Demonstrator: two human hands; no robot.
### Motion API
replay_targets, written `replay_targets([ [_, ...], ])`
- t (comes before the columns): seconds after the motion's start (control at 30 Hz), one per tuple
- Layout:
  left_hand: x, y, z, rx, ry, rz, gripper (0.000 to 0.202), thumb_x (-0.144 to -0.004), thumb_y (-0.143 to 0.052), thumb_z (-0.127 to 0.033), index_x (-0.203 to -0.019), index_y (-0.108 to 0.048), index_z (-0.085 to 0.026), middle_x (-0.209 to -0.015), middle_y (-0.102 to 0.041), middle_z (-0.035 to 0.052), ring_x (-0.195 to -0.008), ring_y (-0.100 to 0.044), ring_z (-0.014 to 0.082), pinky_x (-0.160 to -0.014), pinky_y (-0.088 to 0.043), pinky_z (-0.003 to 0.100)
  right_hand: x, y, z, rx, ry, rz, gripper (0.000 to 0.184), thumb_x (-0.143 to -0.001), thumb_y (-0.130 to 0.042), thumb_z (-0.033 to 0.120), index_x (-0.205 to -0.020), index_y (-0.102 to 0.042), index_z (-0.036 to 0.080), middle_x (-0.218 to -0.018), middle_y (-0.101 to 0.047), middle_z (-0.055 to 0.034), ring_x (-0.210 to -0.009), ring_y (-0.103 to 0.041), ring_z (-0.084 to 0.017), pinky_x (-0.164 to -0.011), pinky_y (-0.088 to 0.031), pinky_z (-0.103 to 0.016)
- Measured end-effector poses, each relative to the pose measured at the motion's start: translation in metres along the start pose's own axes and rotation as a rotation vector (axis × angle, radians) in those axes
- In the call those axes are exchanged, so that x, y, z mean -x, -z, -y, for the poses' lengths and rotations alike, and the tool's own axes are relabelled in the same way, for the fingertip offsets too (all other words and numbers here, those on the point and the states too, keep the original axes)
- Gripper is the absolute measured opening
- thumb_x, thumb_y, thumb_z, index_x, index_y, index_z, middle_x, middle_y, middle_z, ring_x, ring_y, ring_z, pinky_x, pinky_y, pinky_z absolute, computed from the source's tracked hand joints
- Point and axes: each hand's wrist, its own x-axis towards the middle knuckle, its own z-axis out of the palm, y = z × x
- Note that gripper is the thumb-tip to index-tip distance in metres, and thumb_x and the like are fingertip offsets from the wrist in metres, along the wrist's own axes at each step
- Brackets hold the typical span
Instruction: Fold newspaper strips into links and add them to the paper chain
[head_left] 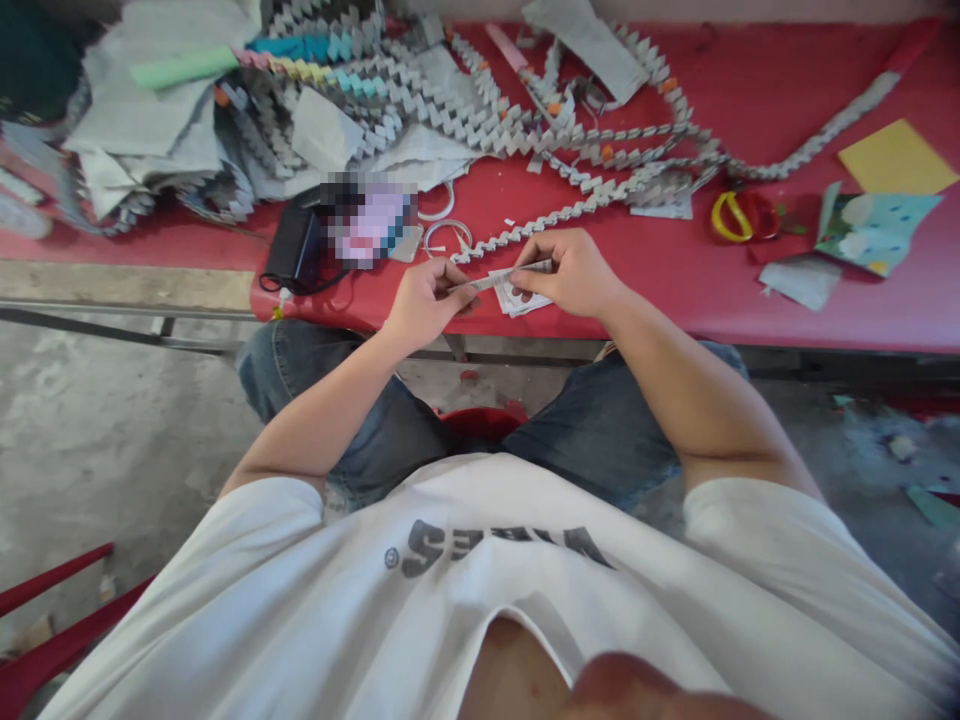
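Between my two hands a narrow folded paper strip [491, 281] is stretched out over the front of the red table. My left hand [427, 305] pinches its left end between thumb and fingers. The right end is gripped by my right hand [566, 272]. Beneath the strip lies a small stack of printed paper pieces [529, 303], partly covered by my right fingers. Just beyond my hands, a zigzag folded-paper chain [555, 214] runs back to the right; its near end lies close to my left fingertips.
More paper chains and grey sheets [150, 130] heap up at the back left. A black case [292, 245] and a ring of white tape [448, 238] lie left of my hands. Yellow-handled scissors [731, 217], a yellow sheet [898, 158] and a patterned blue paper [874, 232] are at right.
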Motion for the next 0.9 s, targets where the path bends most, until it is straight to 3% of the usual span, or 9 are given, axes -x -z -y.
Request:
replay_targets([
  [0.23, 0.0, -0.003, 0.002, 0.06, -0.083, -0.011, 0.017, -0.093, -0.086, -0.02, -0.097, -0.069, -0.019, -0.074, -0.079, -0.0007, -0.065, -0.078, 0.0107, -0.064, -0.065, 0.022, 0.001, -0.01, -0.001, -0.161, -0.035, -0.021, 0.019, -0.085, -0.092, 0.032, -0.089, -0.076, 0.023, -0.074, -0.081, -0.0029, -0.065, -0.078, -0.022, -0.064, -0.064, -0.038],
  [0.43, -0.004, -0.004, 0.006, 0.226, -0.239, -0.062, 0.032, -0.085, -0.094, -0.035, -0.088, -0.066, -0.022, -0.07, -0.073, -0.0052, -0.061, -0.074, 0.0101, -0.056, -0.058, 0.02, -0.004, -0.025, -0.003, -0.36, 0.019, -0.219, 0.019, -0.079, -0.088, 0.031, -0.082, -0.071, 0.024, -0.063, -0.071, 0.0028, -0.053, -0.068, -0.016, -0.052, -0.058, -0.03],
  [0.53, -0.002, -0.003, 0.001, 0.248, -0.185, -0.039, 0.031, -0.084, -0.092, -0.036, -0.087, -0.064, -0.022, -0.069, -0.073, -0.0048, -0.064, -0.074, 0.0106, -0.062, -0.06, 0.022, -0.005, -0.023, -0.005, -0.344, 0.039, -0.257, 0.019, -0.08, -0.084, 0.035, -0.08, -0.068, 0.026, -0.062, -0.068, 0.0036, -0.054, -0.067, -0.017, -0.051, -0.057, -0.032],
  [0.67, 0.003, 0.0, -0.008, 0.214, -0.071, -0.025, 0.015, -0.083, -0.081, -0.023, -0.087, -0.066, -0.023, -0.072, -0.075, -0.0027, -0.067, -0.073, 0.0101, -0.068, -0.061, 0.024, -0.003, -0.018, 0.001, -0.24, 0.022, -0.227, 0.022, -0.081, -0.081, 0.046, -0.081, -0.07, 0.027, -0.068, -0.073, -0.0001, -0.055, -0.067, -0.019, -0.056, -0.06, -0.038],
  [0.73, 0.004, 0.002, -0.011, 0.244, -0.004, 0.02, 0.013, -0.082, -0.08, -0.024, -0.086, -0.068, -0.021, -0.074, -0.074, -0.0011, -0.068, -0.073, 0.0104, -0.068, -0.061, 0.025, -0.001, -0.016, 0.006, -0.199, 0.007, -0.209, 0.025, -0.082, -0.082, 0.05, -0.081, -0.071, 0.027, -0.07, -0.074, -0.0014, -0.058, -0.068, -0.02, -0.061, -0.064, -0.042],
  [0.9, 0.001, 0.006, -0.009, 0.287, 0.116, 0.094, 0.029, -0.079, -0.093, -0.036, -0.083, -0.07, -0.019, -0.075, -0.073, -0.0002, -0.069, -0.072, 0.0099, -0.062, -0.059, 0.021, 0.004, -0.01, 0.009, -0.112, 0.015, -0.153, 0.031, -0.085, -0.086, 0.055, -0.083, -0.074, 0.026, -0.077, -0.076, -0.0047, -0.068, -0.073, -0.023, -0.071, -0.068, -0.047],
])
